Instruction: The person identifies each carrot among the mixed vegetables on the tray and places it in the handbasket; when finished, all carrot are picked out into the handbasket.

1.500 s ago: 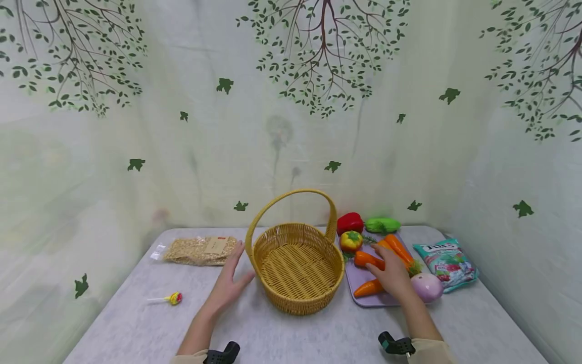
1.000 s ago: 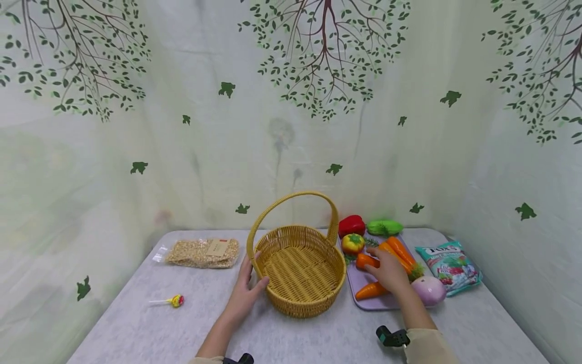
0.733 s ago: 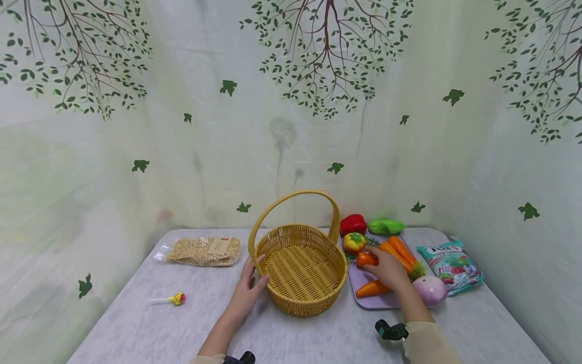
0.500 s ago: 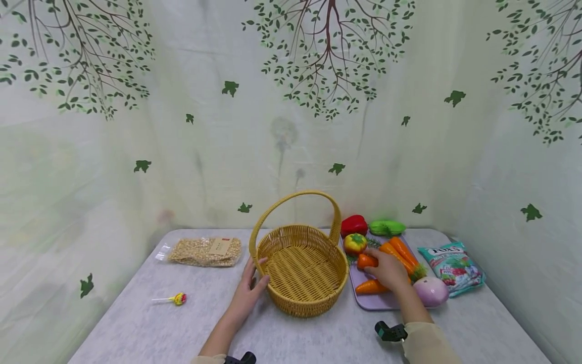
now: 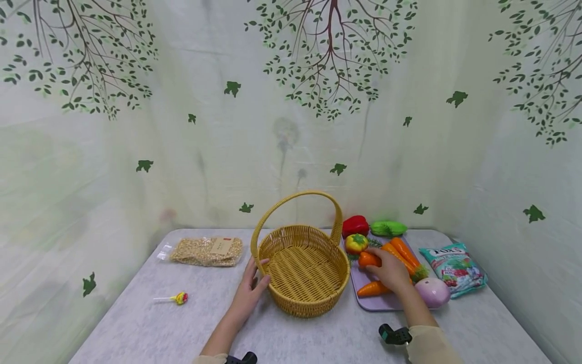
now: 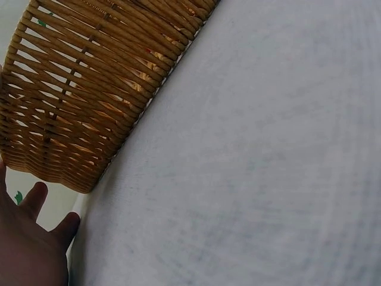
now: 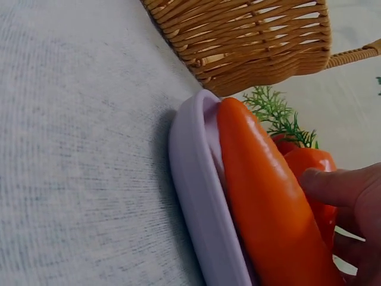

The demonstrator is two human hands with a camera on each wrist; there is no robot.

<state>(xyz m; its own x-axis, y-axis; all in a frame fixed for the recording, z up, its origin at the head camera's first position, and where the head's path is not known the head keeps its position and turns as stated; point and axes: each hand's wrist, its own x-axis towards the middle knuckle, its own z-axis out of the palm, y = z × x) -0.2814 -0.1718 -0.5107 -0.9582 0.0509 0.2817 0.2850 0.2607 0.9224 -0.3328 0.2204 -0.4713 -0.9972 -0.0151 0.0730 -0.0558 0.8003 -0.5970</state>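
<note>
The left hand [image 5: 247,296] is at the left side of the wicker basket [image 5: 303,304], its fingertips over the rim by the handle's foot. In the left wrist view two fingers of that hand [image 6: 27,244] stand apart from the basket [image 6: 77,101]. Thumb and fingers of the right hand [image 5: 392,270] pinch a rounded orange vegetable [image 5: 369,260] on the lilac tray [image 5: 384,304]. The right wrist view shows the right thumb on this vegetable [image 7: 312,159], its far side hidden, beside a carrot [image 7: 268,202] lying along the tray's edge [image 7: 199,179].
On the tray side are a yellow-red pepper [image 5: 356,243], red pepper [image 5: 355,226], green vegetable [image 5: 388,228], carrots [image 5: 404,253] and a purple round vegetable [image 5: 432,292]. A candy bag [image 5: 456,268] lies far right. A grain bag [image 5: 206,252] and lollipop [image 5: 181,298] lie left.
The left hand has moved right to the basket, its fingertips now over the rim. The right fingers have closed around the orange vegetable. The camera view has shifted slightly.
</note>
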